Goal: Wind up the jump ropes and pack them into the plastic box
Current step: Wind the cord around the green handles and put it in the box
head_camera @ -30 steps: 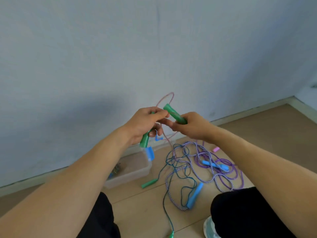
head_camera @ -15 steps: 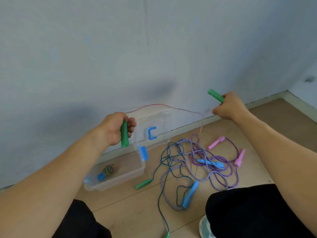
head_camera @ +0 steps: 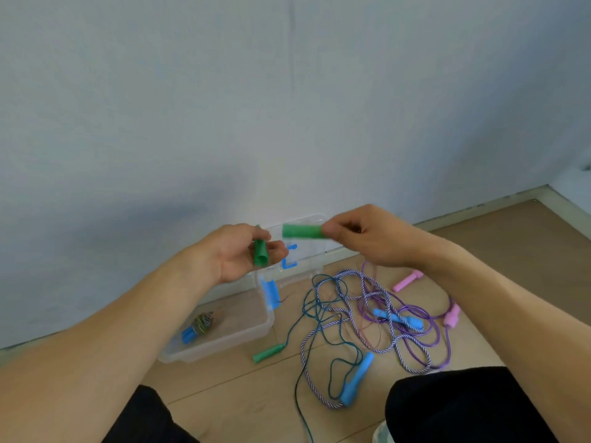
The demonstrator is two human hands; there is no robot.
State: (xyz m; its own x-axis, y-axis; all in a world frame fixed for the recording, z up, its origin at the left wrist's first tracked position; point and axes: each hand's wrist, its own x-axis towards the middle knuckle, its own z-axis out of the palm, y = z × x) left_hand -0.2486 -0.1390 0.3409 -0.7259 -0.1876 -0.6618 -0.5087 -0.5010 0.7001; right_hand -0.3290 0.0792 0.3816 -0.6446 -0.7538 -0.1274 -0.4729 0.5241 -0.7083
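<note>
Jump-rope handles (head_camera: 302,231), light and rigid on limp cord, are sitting pinched in our left hand (head_camera: 235,255) and right hand (head_camera: 367,236) above the plastic box (head_camera: 252,330).

Clear plastic box (head_camera: 224,342) on wooden floor (head_camera: 499,251), against the wall (head_camera: 287,91), left of tangled jump ropes (head_camera: 367,321). In the box, one wound rope bundle (head_camera: 200,324). Above the box, left hand (head_camera: 236,255) and right hand (head_camera: 367,235), each with one green cylindrical handle (head_camera: 302,231), close together.

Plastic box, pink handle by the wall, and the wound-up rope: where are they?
Plastic box (head_camera: 220,345), head view, front wall.
Pink handle (head_camera: 407,280), head view, middle.
Wound-up rope (head_camera: 202,322), head view, coiled part.
</note>
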